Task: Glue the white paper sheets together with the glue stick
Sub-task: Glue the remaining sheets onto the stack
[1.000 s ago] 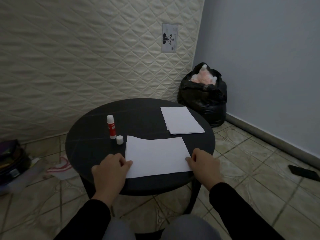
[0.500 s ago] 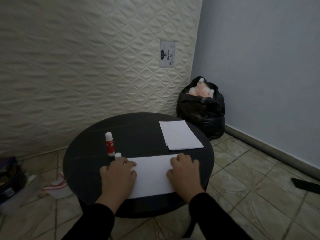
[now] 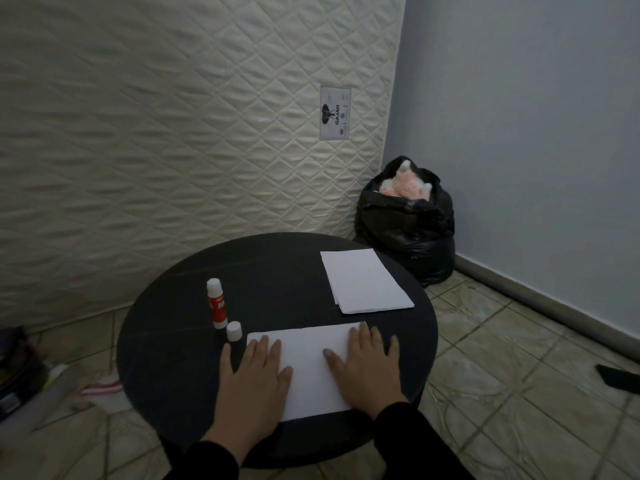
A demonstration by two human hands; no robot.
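Note:
A white paper sheet (image 3: 308, 362) lies on the near part of the round black table (image 3: 166, 341). My left hand (image 3: 256, 372) rests flat on its left side, fingers spread. My right hand (image 3: 363, 365) lies flat on its right side, fingers spread too. A stack of white sheets (image 3: 363, 282) sits at the table's far right. The red and white glue stick (image 3: 217, 304) stands upright left of the sheet, uncapped, with its white cap (image 3: 234, 331) standing on the table just beside it.
A quilted mattress (image 3: 173, 116) leans against the wall behind the table. A full black bin bag (image 3: 408, 223) stands in the corner at the right. On the tiled floor are a cloth and clutter (image 3: 100, 393) at the left and a dark object (image 3: 620, 377) at the right.
Both hands slid from the sheet's near corners onto its surface and opened flat. The view tilted up, so the table sits lower in the frame.

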